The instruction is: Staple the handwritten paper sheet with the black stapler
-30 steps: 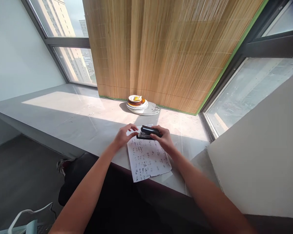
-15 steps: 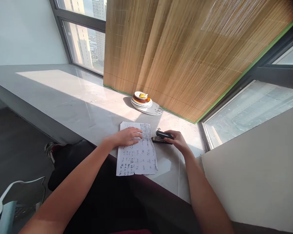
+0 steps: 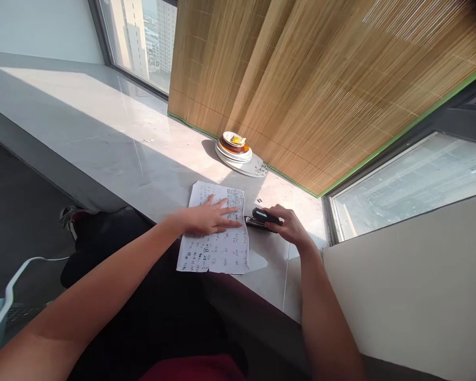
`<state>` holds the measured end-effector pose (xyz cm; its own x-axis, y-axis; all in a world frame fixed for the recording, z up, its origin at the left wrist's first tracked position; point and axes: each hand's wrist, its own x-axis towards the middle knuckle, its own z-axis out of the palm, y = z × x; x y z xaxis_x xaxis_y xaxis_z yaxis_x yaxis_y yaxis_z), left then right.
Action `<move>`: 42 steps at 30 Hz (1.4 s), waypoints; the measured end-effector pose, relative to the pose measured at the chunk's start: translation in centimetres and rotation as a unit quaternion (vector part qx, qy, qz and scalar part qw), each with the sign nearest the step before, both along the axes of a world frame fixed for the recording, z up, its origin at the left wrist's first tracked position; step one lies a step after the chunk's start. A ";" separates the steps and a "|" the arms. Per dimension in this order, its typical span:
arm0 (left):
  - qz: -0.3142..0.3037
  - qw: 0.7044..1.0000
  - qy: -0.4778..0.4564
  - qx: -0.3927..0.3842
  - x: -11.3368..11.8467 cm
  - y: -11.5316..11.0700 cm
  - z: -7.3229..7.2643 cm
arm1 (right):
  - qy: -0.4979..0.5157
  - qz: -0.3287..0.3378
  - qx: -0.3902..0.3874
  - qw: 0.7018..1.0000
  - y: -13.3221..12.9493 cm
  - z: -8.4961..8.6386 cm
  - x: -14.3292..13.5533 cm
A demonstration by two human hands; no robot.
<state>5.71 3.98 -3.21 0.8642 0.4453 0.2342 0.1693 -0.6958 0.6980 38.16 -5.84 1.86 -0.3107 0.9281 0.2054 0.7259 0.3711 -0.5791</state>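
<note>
Sheets of white paper (image 3: 210,254) covered in handwriting lie on the pale stone ledge, their near edge reaching past its front. My left hand (image 3: 210,217) rests flat on the paper with its fingers spread. Beside the paper's right edge is a black stapler (image 3: 264,217), its jaws apart and its front end touching or just at the paper's edge. My right hand (image 3: 287,225) is wrapped round the back part of the stapler. A few staples (image 3: 259,200) or similar small bits lie on the ledge behind it.
A stack of plates (image 3: 234,149), white and amber, with a small yellow packet on top, stands on a larger oval plate (image 3: 257,168) near the bamboo blind (image 3: 262,79). A wall (image 3: 412,286) bounds the ledge (image 3: 103,143) on the right. A white-handled container sits low at left.
My left hand has flattened and spread its fingers on the paper, which has shifted and turned slightly. The stapler stays at the paper's right edge in my right hand. The camera view has tilted.
</note>
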 end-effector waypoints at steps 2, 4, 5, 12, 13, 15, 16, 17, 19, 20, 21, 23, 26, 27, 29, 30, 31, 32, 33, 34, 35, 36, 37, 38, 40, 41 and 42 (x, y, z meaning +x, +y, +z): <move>-0.010 1.000 0.007 0.004 0.3 -0.5 0.3 | 0.004 0.010 0.003 1.000 -0.1 0.1 -0.6; -0.024 0.999 0.025 0.008 0.6 -1.1 0.7 | 0.008 0.018 0.007 1.000 -0.2 0.0 -1.1; -0.028 0.999 0.035 0.007 0.7 -1.3 0.9 | 0.007 0.018 0.009 1.000 -0.2 0.0 -1.2; -0.027 0.999 0.029 0.010 1.0 -2.0 1.1 | -0.012 -0.002 0.027 1.000 -0.2 -0.4 -2.8; -0.027 0.999 0.029 0.010 1.0 -2.0 0.9 | -0.011 0.003 0.031 0.999 -0.1 -0.5 -3.3; -0.019 1.000 0.019 0.006 1.1 -1.9 0.5 | -0.010 0.016 0.040 0.999 0.0 -0.8 -4.2; -0.012 1.000 0.008 0.003 1.1 -1.8 0.3 | -0.009 0.020 0.044 0.999 0.1 -0.9 -4.7; -0.007 1.000 -0.005 0.003 1.1 -1.8 0.1 | -0.010 0.020 0.048 0.999 0.2 -1.0 -5.0; -0.005 1.000 -0.019 0.007 1.2 -1.7 -0.2 | -0.018 0.022 0.057 0.998 0.2 -1.1 -5.7; -0.009 1.000 -0.017 0.011 1.2 -1.6 -0.3 | -0.027 0.023 0.059 0.998 0.3 -1.1 -5.9; -0.015 1.000 -0.010 0.014 1.3 -1.6 -0.4 | -0.037 0.024 0.059 0.997 0.2 -1.1 -6.0; -0.025 0.999 0.002 0.020 1.3 -1.6 -0.5 | -0.054 0.021 0.055 0.997 0.2 -1.1 -6.2; -0.019 1.000 -0.007 0.020 1.4 -1.5 -0.7 | -0.064 0.010 0.056 0.996 0.2 -1.2 -6.4; -0.014 1.000 -0.012 0.018 1.4 -1.5 -0.7 | -0.068 0.007 0.057 0.996 0.2 -1.3 -6.5; -0.008 1.000 -0.012 0.014 1.4 -1.5 -0.8 | -0.076 0.003 0.060 0.995 0.2 -1.4 -6.6; -0.007 1.000 -0.010 0.013 1.4 -1.5 -0.8 | -0.079 0.001 0.061 0.995 0.2 -1.4 -6.7; -0.007 1.000 -0.010 0.012 1.5 -1.5 -0.8 | -0.082 0.000 0.060 0.995 0.2 -1.4 -6.7; -0.008 1.000 -0.011 0.012 1.4 -1.5 -0.8 | -0.083 -0.001 0.060 0.995 0.1 -1.4 -6.8; -0.010 1.000 -0.012 0.014 1.4 -1.6 -0.8 | -0.083 -0.003 0.059 0.995 0.1 -1.4 -6.9; -0.014 1.000 -0.009 0.018 1.4 -1.6 -0.8 | -0.083 -0.005 0.059 0.995 0.1 -1.3 -6.9; -0.019 1.000 -0.002 0.025 1.4 -1.6 -0.7 | -0.084 -0.006 0.058 0.995 0.1 -1.3 -7.0; -0.024 0.999 0.009 0.034 1.3 -1.7 -0.5 | -0.085 -0.006 0.057 0.995 0.0 -1.2 -7.0; -0.030 0.998 0.024 0.042 1.3 -1.7 -0.4 | -0.085 -0.007 0.056 0.995 0.0 -1.1 -7.1; -0.035 0.997 0.041 0.048 1.3 -1.8 -0.2 | -0.085 -0.007 0.054 0.995 0.0 -1.1 -7.1; -0.041 0.996 0.069 0.049 1.3 -1.9 0.1 | -0.085 -0.006 0.047 0.995 0.0 -0.9 -7.2; -0.041 0.995 0.078 0.046 1.3 -1.9 0.2 | -0.084 -0.005 0.044 0.996 0.0 -0.9 -7.2; -0.040 0.995 0.082 0.043 1.3 -2.0 0.3 | -0.084 -0.005 0.041 0.996 0.0 -0.8 -7.3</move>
<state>6.99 2.01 -2.92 0.9260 0.3577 0.1211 0.2176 -0.7674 0.6031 30.89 -5.83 1.03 -0.3383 0.9134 0.2265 0.8141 0.4048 -0.4165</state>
